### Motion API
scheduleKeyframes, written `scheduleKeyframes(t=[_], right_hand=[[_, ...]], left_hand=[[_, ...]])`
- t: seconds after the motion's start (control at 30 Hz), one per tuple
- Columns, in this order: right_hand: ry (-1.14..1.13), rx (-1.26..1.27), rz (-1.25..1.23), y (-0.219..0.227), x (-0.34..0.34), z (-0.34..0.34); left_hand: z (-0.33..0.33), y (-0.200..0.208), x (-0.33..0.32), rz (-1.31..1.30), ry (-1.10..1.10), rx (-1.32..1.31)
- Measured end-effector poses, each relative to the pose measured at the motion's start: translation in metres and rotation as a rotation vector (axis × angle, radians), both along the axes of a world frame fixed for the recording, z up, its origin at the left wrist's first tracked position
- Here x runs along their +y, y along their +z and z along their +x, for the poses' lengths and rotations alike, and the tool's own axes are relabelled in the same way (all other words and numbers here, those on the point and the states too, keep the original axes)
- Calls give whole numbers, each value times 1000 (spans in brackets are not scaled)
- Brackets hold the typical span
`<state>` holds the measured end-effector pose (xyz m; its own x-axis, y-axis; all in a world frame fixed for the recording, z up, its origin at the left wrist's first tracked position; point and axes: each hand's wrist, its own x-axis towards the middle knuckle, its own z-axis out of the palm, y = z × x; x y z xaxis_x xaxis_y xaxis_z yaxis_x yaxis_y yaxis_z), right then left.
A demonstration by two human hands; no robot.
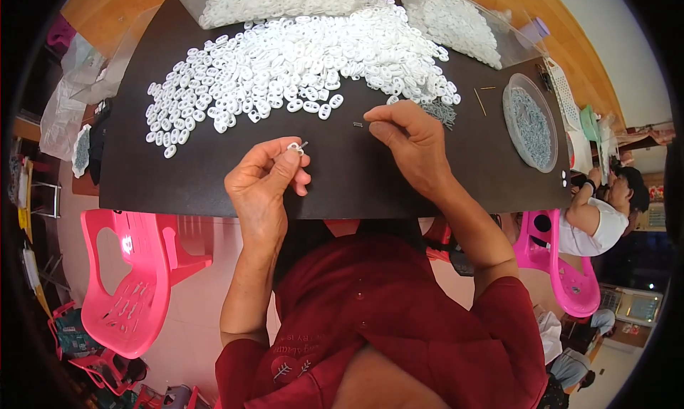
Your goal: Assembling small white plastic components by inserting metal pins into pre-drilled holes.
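Observation:
My left hand (pixel 267 177) pinches a small white plastic piece (pixel 293 147) between thumb and fingertips, above the near part of the dark table. A thin grey metal piece (pixel 305 145), like a small screw or spring, sticks out beside it. To the right, my right hand (pixel 410 142) is closed, thumb against index finger. Just left of its fingertips is a tiny dark coil-like piece (pixel 358 125); whether the fingers touch it I cannot tell. A small heap of grey metal pieces (pixel 440 114) lies partly hidden behind this hand.
A wide pile of white oval two-holed pieces (pixel 271 67) spreads across the dark table (pixel 192 184). Behind it stand clear containers of white pieces (pixel 281 3). At right is a round tub (pixel 509 117) of grey pieces. Pink chairs (pixel 135 288) and a seated person (pixel 591 216) are beyond.

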<state>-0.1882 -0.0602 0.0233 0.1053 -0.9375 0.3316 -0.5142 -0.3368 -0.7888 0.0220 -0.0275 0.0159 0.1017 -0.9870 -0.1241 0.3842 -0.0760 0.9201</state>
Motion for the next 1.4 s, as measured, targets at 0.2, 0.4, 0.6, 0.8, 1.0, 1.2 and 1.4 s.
scheduleKeyframes(t=[0.2, 0.4, 0.6, 0.8, 1.0, 1.2, 1.4], right_hand=[[43, 362, -347, -9, -26, 2], [129, 638, -446, -17, -55, 15], [173, 654, -445, -18, -60, 18], [171, 537, -333, -10, -55, 18], [264, -181, 334, 13, -29, 25], [335, -481, 528, 17, -11, 26], [312, -560, 586, 13, -5, 30]], left_hand=[[-1, -4, 0, -2, 11, 40], [-2, -9, -2, -39, -4, 20], [-1, -11, -2, -38, -14, 41], [0, -13, -3, -40, -24, 59], [-2, -5, -2, -27, 22, 99], [-7, 2, 7, -51, -18, 81], [-11, 6, 14, -61, -64, 39]])
